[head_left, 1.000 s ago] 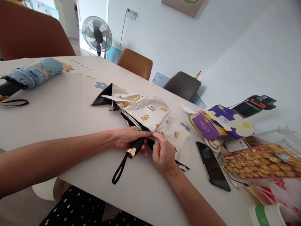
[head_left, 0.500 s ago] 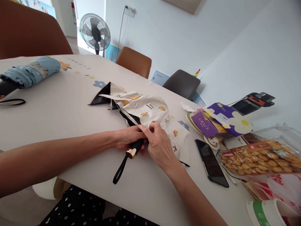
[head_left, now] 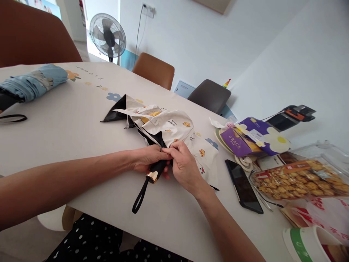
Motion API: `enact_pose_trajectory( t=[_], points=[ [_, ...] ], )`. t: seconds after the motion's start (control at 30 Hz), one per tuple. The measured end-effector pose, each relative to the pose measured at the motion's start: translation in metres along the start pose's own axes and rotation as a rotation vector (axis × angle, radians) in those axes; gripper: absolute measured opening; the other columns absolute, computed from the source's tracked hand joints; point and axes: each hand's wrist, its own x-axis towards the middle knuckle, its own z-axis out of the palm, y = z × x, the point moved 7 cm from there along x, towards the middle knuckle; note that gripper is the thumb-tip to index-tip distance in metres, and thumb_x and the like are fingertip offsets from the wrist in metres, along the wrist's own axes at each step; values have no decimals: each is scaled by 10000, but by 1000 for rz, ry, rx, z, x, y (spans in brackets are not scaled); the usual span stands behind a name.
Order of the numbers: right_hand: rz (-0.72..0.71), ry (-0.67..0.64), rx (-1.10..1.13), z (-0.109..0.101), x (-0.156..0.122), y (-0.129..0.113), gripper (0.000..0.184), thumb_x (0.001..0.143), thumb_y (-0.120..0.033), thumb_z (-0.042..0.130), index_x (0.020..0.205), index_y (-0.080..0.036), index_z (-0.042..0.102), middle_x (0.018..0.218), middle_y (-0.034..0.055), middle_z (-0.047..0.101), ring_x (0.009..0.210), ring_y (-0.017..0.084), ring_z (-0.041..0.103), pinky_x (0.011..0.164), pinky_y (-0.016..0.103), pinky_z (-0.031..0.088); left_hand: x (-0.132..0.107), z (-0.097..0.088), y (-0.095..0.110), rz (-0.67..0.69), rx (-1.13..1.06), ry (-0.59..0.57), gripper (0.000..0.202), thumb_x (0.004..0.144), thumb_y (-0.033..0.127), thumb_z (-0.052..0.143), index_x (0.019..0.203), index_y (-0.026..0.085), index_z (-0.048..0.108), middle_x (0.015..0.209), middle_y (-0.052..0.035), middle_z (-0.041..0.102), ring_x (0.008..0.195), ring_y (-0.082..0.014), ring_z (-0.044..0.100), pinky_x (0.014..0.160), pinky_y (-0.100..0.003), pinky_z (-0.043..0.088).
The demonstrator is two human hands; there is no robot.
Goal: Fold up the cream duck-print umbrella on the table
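Note:
A folding umbrella [head_left: 174, 125] with white fabric, small yellow printed figures and a black lining lies loosely collapsed on the table. Its black handle [head_left: 157, 168], with a gold-coloured end and a black wrist loop, points toward me. My left hand [head_left: 148, 159] is closed round the upper handle, its thumb on top. Close beside it, my right hand [head_left: 184, 163] pinches the edge of the umbrella's fabric just above the handle, thumb and forefinger meeting by the left thumb. The other right fingers are curled and partly hidden.
A furled blue umbrella [head_left: 35, 82] lies at the far left. To the right are a phone [head_left: 244, 186], a purple box [head_left: 253, 136], a clear tub of cookies [head_left: 302, 182] and a paper cup [head_left: 302, 243]. Chairs [head_left: 154, 69] and a fan [head_left: 108, 36] stand beyond the table [head_left: 89, 134].
My right thumb and forefinger have shifted slightly at the fabric edge, and more black lining shows above the handle. My left hand keeps its hold. The whole view has moved a little.

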Motion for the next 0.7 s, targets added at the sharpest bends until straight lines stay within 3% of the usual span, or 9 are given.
enact_pose_trajectory(
  t=[0.17,0.3,0.43,0.57,0.7],
  points=[
    [-73,8,-45,1,-3,-9,406,757,-9,366,1071,-136,590,916,106,520,850,198,520,706,329,481,1,-2,2,13,117,46,262,750,327,586,600,143,473,488,-15,504,441,-166,562,418,-285,446],
    [-72,68,12,-8,-7,-8,476,750,14,340,1158,-158,515,1052,112,536,1009,206,521,846,359,468,-5,-2,4,7,151,7,360,769,470,547,626,153,455,511,-22,512,453,-187,586,378,-259,405],
    [73,271,54,-38,-10,13,378,799,-46,374,1116,-192,521,1082,94,555,1006,189,556,857,366,478,-8,-2,3,-23,134,-28,412,764,536,529,638,154,442,518,-19,522,473,-190,600,373,-236,388],
    [364,395,114,-66,-17,52,292,817,-141,434,1086,-185,538,1075,92,590,973,193,598,821,381,497,-9,1,8,-13,38,-68,352,824,424,505,625,141,438,536,4,492,438,-123,536,394,-247,424],
    [438,585,109,-112,-32,78,306,784,-203,530,1088,-178,549,1062,81,620,1003,206,594,891,440,456,-28,21,29,88,-212,-269,259,849,301,503,665,124,459,608,26,445,468,-70,476,475,-260,496]
  ],
)
